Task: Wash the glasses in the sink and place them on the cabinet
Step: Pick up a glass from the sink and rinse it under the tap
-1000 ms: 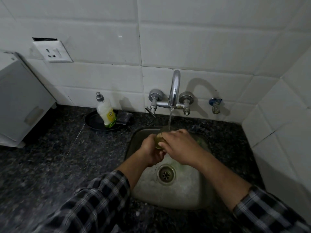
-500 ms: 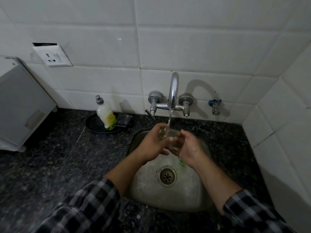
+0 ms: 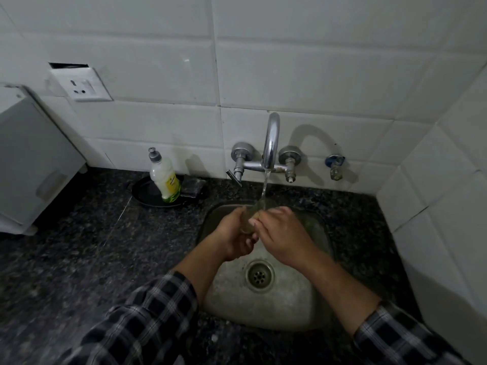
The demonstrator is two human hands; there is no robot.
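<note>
Right hand (image 3: 282, 238) closed back onto glass (image 3: 250, 218); left hand (image 3: 232, 238) fingers (image 3: 247, 242) also wrap it.

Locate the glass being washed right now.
Head view, centre: the glass is held over the back of the sink, gripped between the left hand and the right hand, under the tap's running stream.
</note>
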